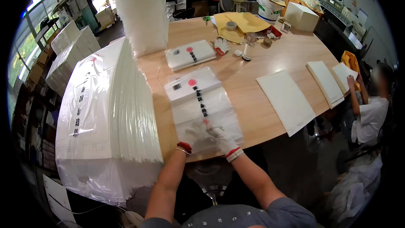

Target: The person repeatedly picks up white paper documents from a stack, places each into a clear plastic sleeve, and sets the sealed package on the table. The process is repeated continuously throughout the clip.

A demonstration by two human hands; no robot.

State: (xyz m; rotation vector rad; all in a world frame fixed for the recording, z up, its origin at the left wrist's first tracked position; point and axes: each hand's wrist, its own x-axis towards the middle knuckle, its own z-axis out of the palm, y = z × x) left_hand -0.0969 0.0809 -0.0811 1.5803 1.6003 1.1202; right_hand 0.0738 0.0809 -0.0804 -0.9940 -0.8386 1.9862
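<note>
A clear plastic bag [202, 101] with a red dot and dark print lies flat on the wooden table [253, 114] in front of me. My left hand [192, 135], in a white glove with a red cuff, appears to be slid inside the bag's near end, seen through the plastic. My right hand [222, 139], gloved the same way, pinches the bag's near edge next to it. A packed stack of the same bags [190, 55] lies farther back.
A tall pile of white sheets wrapped in plastic [105, 114] stands at my left. White boards [287, 101] [325, 82] lie to the right, where another person [371, 109] sits. Tape rolls, yellow envelopes [242, 23], a bucket and boxes crowd the far end.
</note>
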